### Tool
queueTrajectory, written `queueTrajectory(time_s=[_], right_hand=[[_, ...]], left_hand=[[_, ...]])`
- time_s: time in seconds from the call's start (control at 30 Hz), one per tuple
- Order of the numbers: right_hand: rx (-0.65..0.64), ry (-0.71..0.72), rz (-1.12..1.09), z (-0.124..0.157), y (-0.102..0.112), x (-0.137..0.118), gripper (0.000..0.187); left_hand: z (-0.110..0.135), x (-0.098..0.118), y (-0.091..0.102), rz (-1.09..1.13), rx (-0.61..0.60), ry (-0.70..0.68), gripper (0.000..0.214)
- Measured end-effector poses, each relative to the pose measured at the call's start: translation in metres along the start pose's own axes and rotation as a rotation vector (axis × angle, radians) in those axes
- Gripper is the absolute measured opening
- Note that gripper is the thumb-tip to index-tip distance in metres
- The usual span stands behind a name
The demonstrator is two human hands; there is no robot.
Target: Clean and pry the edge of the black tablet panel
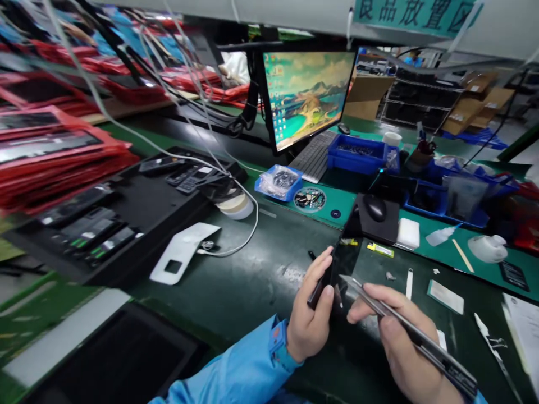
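Observation:
My left hand is closed around a small black flat device, seen nearly edge-on between the thumb and the straight fingers. Its exact kind does not show. In my right hand is a pair of dark grey metal tweezers. Their pointed tip reaches toward the device, and whether it touches is too blurred to tell. Beyond the hands lies a yellow-labelled strip. A white-and-green block and a thin white stick lie to the right on the dark mat.
A black tray with handheld devices stands left, beside stacked red bags. A white cable runs to a white bracket. At the back are a monitor, a keyboard, blue bins and a mouse.

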State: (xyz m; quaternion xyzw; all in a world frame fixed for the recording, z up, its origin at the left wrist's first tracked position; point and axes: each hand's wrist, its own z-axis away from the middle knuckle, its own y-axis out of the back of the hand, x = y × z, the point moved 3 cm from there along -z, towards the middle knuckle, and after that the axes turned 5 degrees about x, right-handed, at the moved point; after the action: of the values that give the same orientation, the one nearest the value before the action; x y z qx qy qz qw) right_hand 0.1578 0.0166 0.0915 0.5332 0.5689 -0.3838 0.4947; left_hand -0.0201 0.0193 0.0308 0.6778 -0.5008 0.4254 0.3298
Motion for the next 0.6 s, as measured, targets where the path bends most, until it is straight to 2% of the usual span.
queueTrajectory(time_s=[0.1, 0.17, 0.37, 0.47, 0.6], right_hand=[[-0.124, 0.162, 0.063, -0.003, -0.011, -0.006, 0.026], [-0.144, 0.214, 0.039, -0.005, -0.019, -0.008, 0.025], [-0.153, 0.177, 0.01, -0.002, -0.031, -0.001, 0.023], [-0.169, 0.172, -0.016, 0.002, -0.035, 0.002, 0.029], [-0.152, 0.207, 0.072, 0.004, -0.039, 0.004, 0.033]], left_hand=[[0.007, 0.0, -0.002, 0.053, -0.022, 0.094, 0.053], [0.013, -0.002, -0.002, 0.101, -0.039, 0.134, 0.054], [0.022, -0.007, 0.002, 0.117, -0.034, 0.195, 0.052], [0.022, -0.007, 0.003, 0.128, -0.023, 0.25, 0.05], [0.026, -0.008, 0.004, 0.151, 0.005, 0.326, 0.05]])
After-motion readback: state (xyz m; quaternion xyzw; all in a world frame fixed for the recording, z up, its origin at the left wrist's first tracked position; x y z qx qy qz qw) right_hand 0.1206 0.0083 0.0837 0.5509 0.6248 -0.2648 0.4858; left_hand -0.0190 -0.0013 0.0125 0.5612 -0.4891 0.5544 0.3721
